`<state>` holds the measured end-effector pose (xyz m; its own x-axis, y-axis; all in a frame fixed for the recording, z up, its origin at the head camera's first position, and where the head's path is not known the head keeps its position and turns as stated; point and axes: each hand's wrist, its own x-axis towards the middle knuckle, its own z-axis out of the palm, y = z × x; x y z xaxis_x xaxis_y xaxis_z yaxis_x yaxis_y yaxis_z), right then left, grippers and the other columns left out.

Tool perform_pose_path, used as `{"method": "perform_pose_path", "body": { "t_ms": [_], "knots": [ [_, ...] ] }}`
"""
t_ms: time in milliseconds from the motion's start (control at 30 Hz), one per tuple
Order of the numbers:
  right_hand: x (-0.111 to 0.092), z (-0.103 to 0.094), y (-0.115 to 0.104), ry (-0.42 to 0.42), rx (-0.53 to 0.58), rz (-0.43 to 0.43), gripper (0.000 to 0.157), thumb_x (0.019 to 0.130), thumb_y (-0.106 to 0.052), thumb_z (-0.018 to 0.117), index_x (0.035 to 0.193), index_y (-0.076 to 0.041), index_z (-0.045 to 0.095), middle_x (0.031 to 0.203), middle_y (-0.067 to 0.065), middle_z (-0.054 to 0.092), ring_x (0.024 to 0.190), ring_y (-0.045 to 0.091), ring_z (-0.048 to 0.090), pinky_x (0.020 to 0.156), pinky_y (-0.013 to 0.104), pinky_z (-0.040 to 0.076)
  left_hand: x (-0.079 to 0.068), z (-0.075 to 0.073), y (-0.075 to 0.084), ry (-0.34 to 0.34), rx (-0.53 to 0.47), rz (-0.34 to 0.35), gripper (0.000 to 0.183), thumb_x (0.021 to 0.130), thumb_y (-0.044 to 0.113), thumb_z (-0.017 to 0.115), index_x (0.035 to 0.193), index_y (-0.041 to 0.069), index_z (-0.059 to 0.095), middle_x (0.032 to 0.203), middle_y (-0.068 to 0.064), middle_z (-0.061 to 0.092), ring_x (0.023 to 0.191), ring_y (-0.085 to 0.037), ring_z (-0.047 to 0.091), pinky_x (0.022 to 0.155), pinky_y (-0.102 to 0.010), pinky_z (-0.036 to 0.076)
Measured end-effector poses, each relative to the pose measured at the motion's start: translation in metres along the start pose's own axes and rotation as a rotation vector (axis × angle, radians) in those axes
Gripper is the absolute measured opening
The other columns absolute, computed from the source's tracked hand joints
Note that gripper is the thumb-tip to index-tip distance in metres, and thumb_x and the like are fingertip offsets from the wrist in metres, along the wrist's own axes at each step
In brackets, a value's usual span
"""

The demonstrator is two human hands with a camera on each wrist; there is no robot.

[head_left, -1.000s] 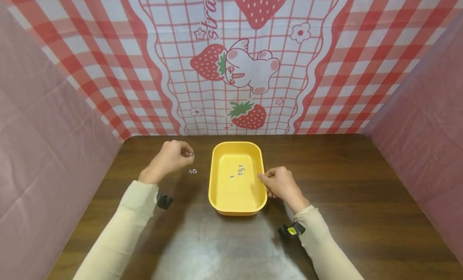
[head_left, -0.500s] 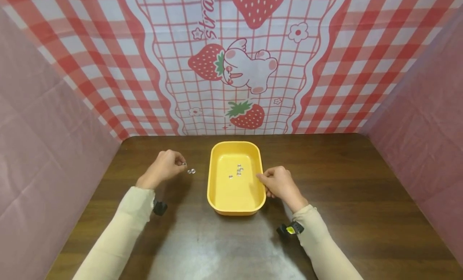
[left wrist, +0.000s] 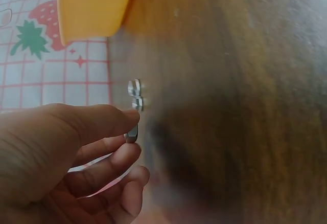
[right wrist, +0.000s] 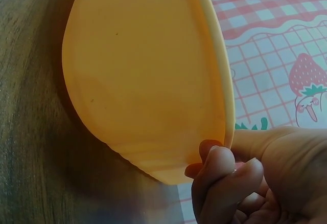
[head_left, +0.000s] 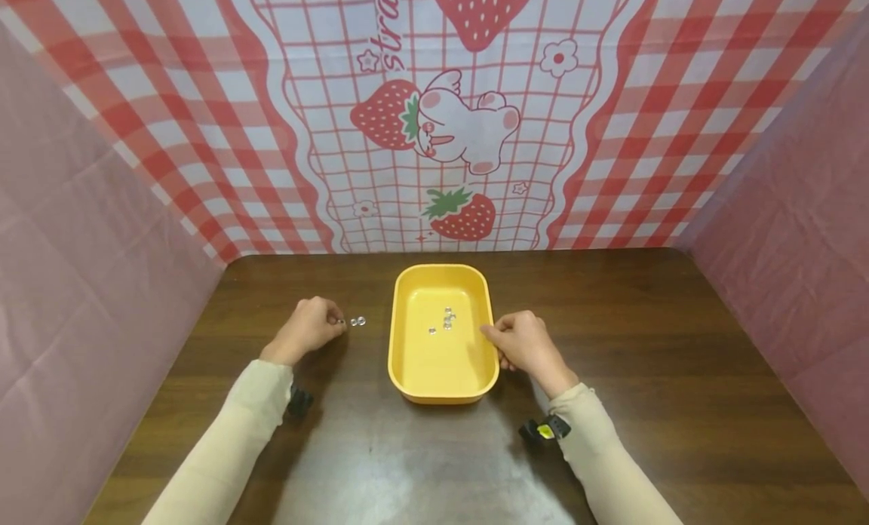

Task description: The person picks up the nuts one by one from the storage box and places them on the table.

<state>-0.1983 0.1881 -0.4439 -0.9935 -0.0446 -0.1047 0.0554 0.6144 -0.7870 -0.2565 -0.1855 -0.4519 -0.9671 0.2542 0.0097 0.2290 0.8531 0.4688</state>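
Note:
My left hand [head_left: 307, 332] is low over the table, left of the yellow bin. Between its thumb and fingertips it pinches a small silver nut [left wrist: 132, 134]. Just beyond the fingertips, a smaller-looking nut [left wrist: 137, 103] and another nut [left wrist: 134, 87] lie side by side on the wood, in line with the held one. On the other side, my right hand [head_left: 529, 345] grips the right rim of the bin [head_left: 443, 397], thumb over the edge and fingers against the outer wall. Several nuts [head_left: 447, 319] rest on the bin's floor, most in a short column.
The dark wooden table [head_left: 652, 374] extends on both sides of the bin. A red-and-white strawberry cloth [head_left: 407, 163] hangs behind it. Pinkish cloth walls [head_left: 81, 268] stand left and right. Each wrist carries a dark strapped device [head_left: 547, 430].
My left hand has moved left and down toward the table with its nut, ending beside the two nuts lying there. My right hand stays on the bin's rim.

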Motion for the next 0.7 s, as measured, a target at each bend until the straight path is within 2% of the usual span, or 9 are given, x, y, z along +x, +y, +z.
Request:
{"method": "perform_pose_path", "body": {
  "t_ms": [367, 700],
  "knots": [
    [0.0006, 0.001, -0.0015, 0.004, 0.001, -0.004, 0.028, 0.096, -0.026, 0.071, 0.087, 0.001, 0.073, 0.053, 0.003, 0.06, 0.041, 0.012, 0.054, 0.043, 0.026, 0.049, -0.0014, 0.0072, -0.0063, 0.001, -0.034, -0.044, 0.016, 0.089, 0.012, 0.077, 0.097, -0.002, 0.076, 0.092, -0.015, 0.076, 0.088, -0.026, 0.073, 0.08, -0.042, 0.061],
    [0.0001, 0.0008, -0.0017, 0.003, -0.001, 0.009, 0.028, 0.096, -0.026, 0.071, 0.088, 0.0, 0.074, 0.055, 0.004, 0.061, 0.043, 0.013, 0.055, 0.043, 0.026, 0.049, -0.0011, 0.0099, -0.0033, 0.007, -0.047, -0.055, 0.018, 0.089, 0.011, 0.077, 0.1, -0.003, 0.075, 0.093, -0.016, 0.076, 0.087, -0.026, 0.072, 0.08, -0.041, 0.061]
  ]
}}
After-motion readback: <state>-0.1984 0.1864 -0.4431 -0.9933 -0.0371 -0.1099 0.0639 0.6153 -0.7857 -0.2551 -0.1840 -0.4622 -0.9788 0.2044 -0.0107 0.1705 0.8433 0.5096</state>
